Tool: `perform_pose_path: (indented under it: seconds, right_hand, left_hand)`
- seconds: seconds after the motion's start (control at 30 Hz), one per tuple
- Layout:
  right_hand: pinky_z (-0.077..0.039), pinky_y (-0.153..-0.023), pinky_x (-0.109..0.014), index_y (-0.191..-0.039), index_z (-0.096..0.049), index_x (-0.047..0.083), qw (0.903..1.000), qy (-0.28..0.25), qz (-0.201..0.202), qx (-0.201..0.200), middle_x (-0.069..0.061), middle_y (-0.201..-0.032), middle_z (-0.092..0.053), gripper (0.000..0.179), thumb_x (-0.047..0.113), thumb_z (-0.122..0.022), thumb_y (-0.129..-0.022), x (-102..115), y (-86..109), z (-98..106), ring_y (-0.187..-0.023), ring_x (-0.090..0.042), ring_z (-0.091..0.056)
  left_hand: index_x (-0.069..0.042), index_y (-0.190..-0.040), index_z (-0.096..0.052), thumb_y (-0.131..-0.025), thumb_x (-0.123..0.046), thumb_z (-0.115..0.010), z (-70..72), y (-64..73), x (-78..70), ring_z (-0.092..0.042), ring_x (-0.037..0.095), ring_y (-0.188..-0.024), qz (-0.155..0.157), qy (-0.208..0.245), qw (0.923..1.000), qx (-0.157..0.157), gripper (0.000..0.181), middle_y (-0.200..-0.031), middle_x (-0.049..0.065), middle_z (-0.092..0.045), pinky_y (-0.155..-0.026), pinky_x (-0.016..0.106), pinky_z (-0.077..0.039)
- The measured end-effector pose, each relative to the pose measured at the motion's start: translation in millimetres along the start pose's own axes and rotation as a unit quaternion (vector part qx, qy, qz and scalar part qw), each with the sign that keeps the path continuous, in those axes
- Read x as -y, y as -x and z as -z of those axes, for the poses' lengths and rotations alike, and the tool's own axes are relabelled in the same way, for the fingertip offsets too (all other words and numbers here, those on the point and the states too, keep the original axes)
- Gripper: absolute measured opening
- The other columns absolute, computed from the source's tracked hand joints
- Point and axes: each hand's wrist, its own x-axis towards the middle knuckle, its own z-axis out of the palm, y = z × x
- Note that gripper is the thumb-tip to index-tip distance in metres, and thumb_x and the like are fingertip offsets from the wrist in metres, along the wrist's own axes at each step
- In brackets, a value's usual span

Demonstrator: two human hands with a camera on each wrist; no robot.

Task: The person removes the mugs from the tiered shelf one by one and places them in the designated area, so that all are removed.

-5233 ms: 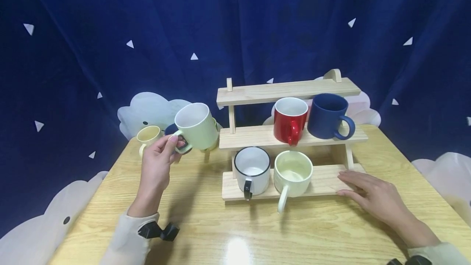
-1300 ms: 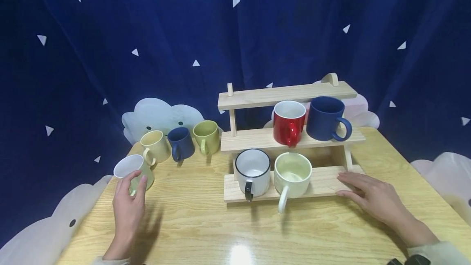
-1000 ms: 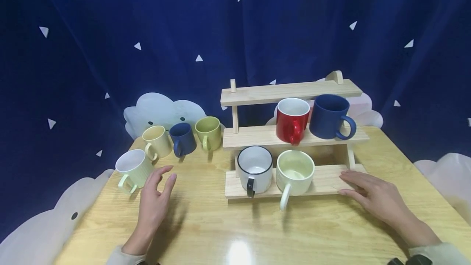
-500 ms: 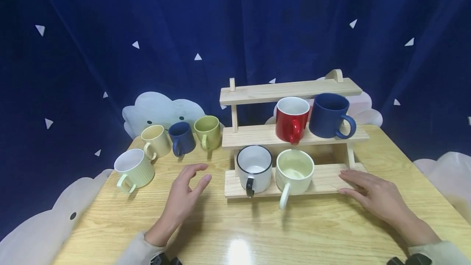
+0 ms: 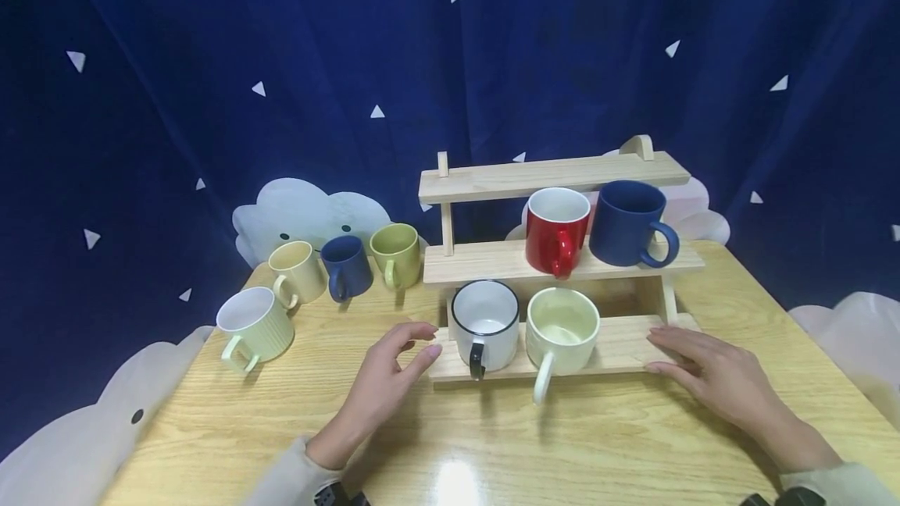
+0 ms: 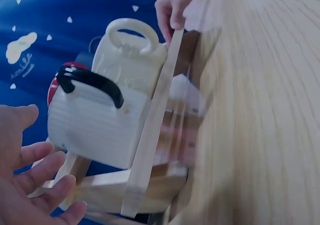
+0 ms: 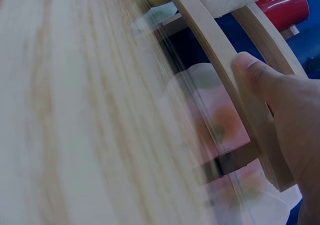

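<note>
The left hand [image 5: 383,377] has its fingers relaxed and slightly spread, with nothing in them; their tips lie at the left end of the wooden rack's [image 5: 633,338] bottom board, and whether they touch it I cannot tell. The right hand [image 5: 724,377] grips the other end of that board, thumb on the front edge and fingers over the top. The rack's bottom board thus runs between the two sets of fingers, and its two higher boards rise beyond them.

Just to the right of the left fingers, the white mug [image 5: 495,346] with a black rim stands upright on the bottom board, its black handle facing the person. Next to it, nearer the right fingers, stands the cream mug [image 5: 562,350], its handle also toward the person. Beyond and above these, on the middle board, are the red mug [image 5: 548,236] and, farther right, the large navy mug [image 5: 622,229].

Left of the left fingers, on the bench [image 5: 457,428], sits the ribbed pale green mug [image 5: 270,334], well apart from them. Beyond these fingers stand the pale yellow mug [image 5: 305,279], the small blue mug [image 5: 354,276] and the olive mug [image 5: 403,262].
</note>
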Motion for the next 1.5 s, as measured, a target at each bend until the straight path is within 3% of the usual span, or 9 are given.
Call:
perform_pose_path:
  seconds: [0.2,0.43,0.8,0.9,1.13,1.3,1.5]
  right_hand:
    - [-0.05,-0.076,-0.054,-0.116,-0.072,0.025,1.0,-0.001,0.003,-0.003,-0.004,-0.119,-0.069,0.055,0.041,-0.086,-0.066,-0.1,0.0,-0.2,-0.102,-0.032,-0.066]
    - [-0.051,-0.075,-0.054,-0.115,-0.072,0.024,1.0,0.0,0.005,-0.007,-0.005,-0.118,-0.069,0.055,0.04,-0.087,-0.065,0.5,-1.1,0.6,-0.101,-0.033,-0.066]
    - [-0.051,-0.073,-0.055,-0.115,-0.072,0.024,1.0,0.001,0.003,-0.004,-0.005,-0.118,-0.069,0.054,0.04,-0.087,-0.066,1.0,-0.6,0.7,-0.101,-0.033,-0.066]
    - [-0.051,-0.072,-0.055,-0.116,-0.072,0.024,1.0,0.002,0.005,-0.005,-0.005,-0.118,-0.069,0.054,0.041,-0.086,-0.066,0.4,-0.4,0.5,-0.1,-0.033,-0.066]
    - [-0.051,-0.073,-0.055,-0.116,-0.072,0.024,0.9999,0.003,0.007,-0.008,-0.005,-0.118,-0.069,0.054,0.041,-0.086,-0.066,-1.3,-0.5,0.3,-0.101,-0.033,-0.066]
    - [-0.051,-0.073,-0.055,-0.115,-0.072,0.023,1.0,0.001,0.007,-0.005,-0.005,-0.118,-0.069,0.054,0.04,-0.086,-0.066,-1.2,0.1,-0.3,-0.101,-0.034,-0.066]
    - [-0.052,-0.073,-0.053,-0.114,-0.073,0.022,0.9999,0.003,0.012,-0.01,-0.005,-0.117,-0.07,0.054,0.037,-0.088,-0.064,-1.0,0.8,-1.8,-0.1,-0.033,-0.066]
  left_hand:
    - [-0.015,-0.118,-0.066,-0.094,-0.034,-0.066,-10.8,-2.1,-4.5,-0.06,0.019,-0.109,0.006,0.024,0.9991,0.034,0.031,-0.114,-0.003,-0.066,-0.097,0.051,-0.045]
    - [-0.018,-0.119,-0.066,-0.094,-0.038,-0.065,-17.9,-2.0,-9.0,-0.061,0.03,-0.109,0.025,0.037,0.997,0.064,0.032,-0.114,-0.003,-0.065,-0.082,0.046,-0.052]
    - [-0.014,-0.115,-0.068,-0.095,-0.036,-0.063,-25.0,-0.3,-12.9,-0.063,0.021,-0.109,0.026,0.063,0.9948,0.076,0.029,-0.115,-0.001,-0.067,-0.092,0.047,-0.05]
    - [-0.017,-0.111,-0.07,-0.095,-0.038,-0.063,-25.9,-0.6,-16.0,-0.063,0.017,-0.103,0.012,0.048,0.9972,0.056,0.027,-0.109,-0.006,-0.068,-0.088,0.044,-0.053]
    - [-0.025,-0.101,-0.07,-0.094,-0.04,-0.064,-25.2,-10.0,-35.6,-0.06,0.006,-0.09,-0.058,-0.026,0.998,-0.001,0.017,-0.095,-0.018,-0.066,-0.077,0.036,-0.052]
    - [-0.022,-0.101,-0.069,-0.094,-0.036,-0.066,-26.7,-22.3,-52.3,-0.059,0.005,-0.087,-0.089,-0.044,0.995,-0.004,0.016,-0.092,-0.017,-0.064,-0.065,0.031,-0.052]
    - [-0.017,-0.106,-0.069,-0.095,-0.032,-0.065,-29.6,-40.5,-68.4,-0.059,0.005,-0.091,-0.113,-0.071,0.991,0.013,0.018,-0.096,-0.009,-0.066,-0.066,0.027,-0.052]
